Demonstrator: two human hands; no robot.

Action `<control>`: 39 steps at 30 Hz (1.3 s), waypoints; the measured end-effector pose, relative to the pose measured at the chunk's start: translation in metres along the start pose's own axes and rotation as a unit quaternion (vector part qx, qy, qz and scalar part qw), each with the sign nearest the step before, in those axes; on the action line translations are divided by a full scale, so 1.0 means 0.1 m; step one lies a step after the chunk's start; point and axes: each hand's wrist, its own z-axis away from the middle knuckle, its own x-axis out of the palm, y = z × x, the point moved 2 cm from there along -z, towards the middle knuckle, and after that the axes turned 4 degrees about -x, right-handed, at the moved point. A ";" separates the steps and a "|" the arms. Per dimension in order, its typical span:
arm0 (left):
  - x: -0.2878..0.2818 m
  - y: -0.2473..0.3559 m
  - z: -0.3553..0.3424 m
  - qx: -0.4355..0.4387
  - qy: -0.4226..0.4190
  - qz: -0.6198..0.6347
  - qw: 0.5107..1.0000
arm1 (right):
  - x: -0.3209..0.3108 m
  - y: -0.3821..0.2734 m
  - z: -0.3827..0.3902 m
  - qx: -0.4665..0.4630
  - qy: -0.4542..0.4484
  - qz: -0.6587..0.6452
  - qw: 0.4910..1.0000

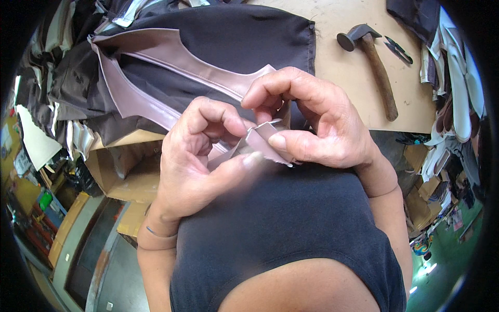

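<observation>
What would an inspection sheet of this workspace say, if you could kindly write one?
Surface: tan table, partly covered by dark cloth.
Job's things: pink piece, one part lying on the cloth, another raised between the hands.
Clutter: hammer and snips side by side on the table, right; piled pieces at far right, more at far left.
Hands: left hand and right hand both pinch the pink piece.
Cables: nothing seen.
Surroundings: cardboard box below the table's left side; green floor, lower right.
</observation>
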 end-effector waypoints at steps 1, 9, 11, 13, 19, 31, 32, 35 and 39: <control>0.02 0.01 -0.01 -0.002 -0.007 0.006 1.000 | -0.01 0.00 0.00 0.009 -0.008 -0.005 1.000; 0.00 0.03 -0.14 0.069 0.005 -0.029 0.997 | -0.78 -0.02 0.24 -0.025 0.156 0.411 0.898; 0.01 0.06 -0.23 0.081 -0.008 -0.084 0.993 | -1.29 -0.03 0.41 0.020 0.261 0.579 0.773; 0.07 0.16 -0.33 0.072 -0.029 -0.142 0.987 | -1.94 0.13 0.73 0.036 0.271 0.769 0.578; 0.07 0.12 -0.50 0.045 -0.013 -0.082 0.996 | -2.34 0.29 0.96 0.171 0.240 0.712 0.637; 0.18 0.18 -0.67 0.027 -0.037 -0.087 0.995 | -0.44 -0.32 0.41 0.049 0.217 0.370 0.902; 0.18 0.17 -0.68 0.028 -0.037 -0.086 0.995 | -0.34 -0.36 0.39 0.071 0.204 0.370 0.904; 0.25 0.18 -0.68 0.019 -0.041 -0.078 0.996 | -0.26 -0.36 0.44 0.061 0.168 0.477 0.860; 0.28 0.17 -0.67 0.009 -0.042 -0.082 0.996 | -0.18 -0.42 0.44 0.069 0.201 0.504 0.837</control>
